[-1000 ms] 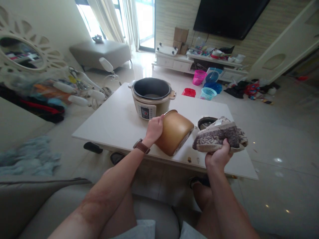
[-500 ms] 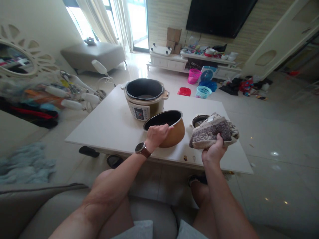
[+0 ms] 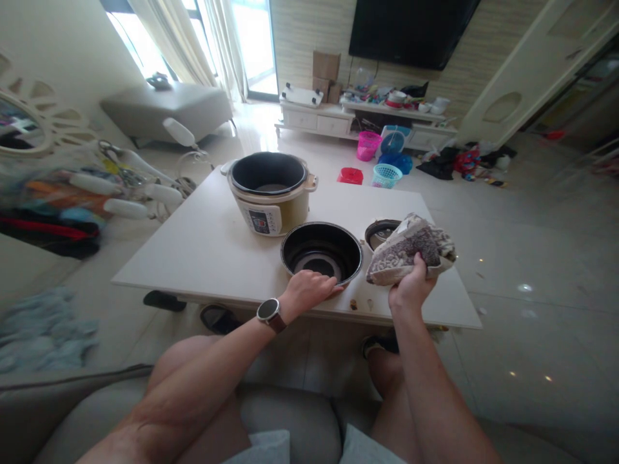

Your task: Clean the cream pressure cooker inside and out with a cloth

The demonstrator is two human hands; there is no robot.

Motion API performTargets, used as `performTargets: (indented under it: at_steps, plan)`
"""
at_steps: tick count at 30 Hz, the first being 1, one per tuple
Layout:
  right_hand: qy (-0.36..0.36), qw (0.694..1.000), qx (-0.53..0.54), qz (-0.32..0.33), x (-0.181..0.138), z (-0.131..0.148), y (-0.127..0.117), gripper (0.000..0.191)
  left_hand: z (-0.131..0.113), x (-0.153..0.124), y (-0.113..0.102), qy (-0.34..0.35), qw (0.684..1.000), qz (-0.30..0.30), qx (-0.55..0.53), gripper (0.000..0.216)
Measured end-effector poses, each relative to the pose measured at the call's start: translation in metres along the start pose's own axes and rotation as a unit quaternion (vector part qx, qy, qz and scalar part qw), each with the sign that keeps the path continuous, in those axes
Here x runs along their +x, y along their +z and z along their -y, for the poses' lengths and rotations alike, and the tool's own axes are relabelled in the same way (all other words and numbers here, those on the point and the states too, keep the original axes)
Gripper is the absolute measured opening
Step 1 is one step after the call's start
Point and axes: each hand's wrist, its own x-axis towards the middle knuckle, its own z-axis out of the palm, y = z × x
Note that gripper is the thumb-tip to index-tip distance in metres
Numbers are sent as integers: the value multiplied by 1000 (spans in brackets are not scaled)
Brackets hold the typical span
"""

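watching from far off through the head camera, i have the left hand closed on the near rim of the pot, fingers curled over the edge. the pot is at the near side of the white table, just in front and to the right of the cooker. its mouth points up and leans a little toward me, showing the dark inside; being round, it has no long axis i can name. whether its base rests fully on the table, i cannot tell. on the right, i see the right hand gripping the folded cloth, thumb pressed on top, the other fingers mostly hidden below. the cloth is held up over the table's right part, its long axis running sideways and rising slightly to the right. behind it, partly covered, lies a round dark lid.
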Motion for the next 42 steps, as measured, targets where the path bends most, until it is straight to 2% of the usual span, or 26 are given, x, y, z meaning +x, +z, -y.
performTargets:
  at_steps: [6, 9, 13, 16, 19, 21, 23, 25, 28, 30, 31, 33, 35, 39, 42]
  plan:
    - [6, 1000, 11, 10, 1, -1, 1, 48, 16, -7, 20, 28, 999, 32, 5, 36]
    - [2, 1000, 7, 15, 2, -3, 0, 48, 18, -8, 20, 24, 999, 34, -11, 31]
    - [11, 1000, 3, 19, 3, -5, 0, 46, 15, -6, 3, 33, 998, 55, -9, 32]
    - [24, 999, 5, 20, 4, -7, 0, 46, 20, -1, -18, 3, 997, 49, -65, 40]
    - [38, 999, 14, 22, 5, -10, 0, 46, 39, 5, -38, -76, 986, 6, -151, 42]
    - [47, 998, 22, 24, 4, -11, 1, 44, 56, 9, -47, -146, 970, -67, -185, 35]
    - [59, 998, 31, 21, 4, -10, 2, 43, 71, 12, -52, -218, 939, -153, -215, 26]
    - [82, 995, 55, 19, 2, -6, 4, 43, 79, 15, -53, -269, 898, -213, -277, 20]
    - [163, 977, 107, 88, -3, 3, 8, 40, 70, 18, -51, -291, 821, -237, -431, 25]
    - [216, 955, 123, 162, -10, 7, 12, 40, 52, 20, -48, -274, 755, -212, -556, 36]
    - [234, 945, 121, 193, -15, 7, 14, 41, 42, 21, -46, -258, 719, -177, -621, 40]
    - [250, 933, 98, 239, -28, 3, 18, 44, 21, 23, -39, -227, 649, -78, -722, 49]
    - [238, 934, 61, 258, -39, -6, 22, 46, 4, 25, -30, -213, 594, -38, -775, 53]
    - [138, 957, -29, 252, -49, -22, 27, 54, -9, 32, -16, -242, 514, -32, -822, 43]
    - [129, 943, -43, 303, -45, -24, 25, 55, -6, 39, -16, -292, 484, -26, -825, 39]
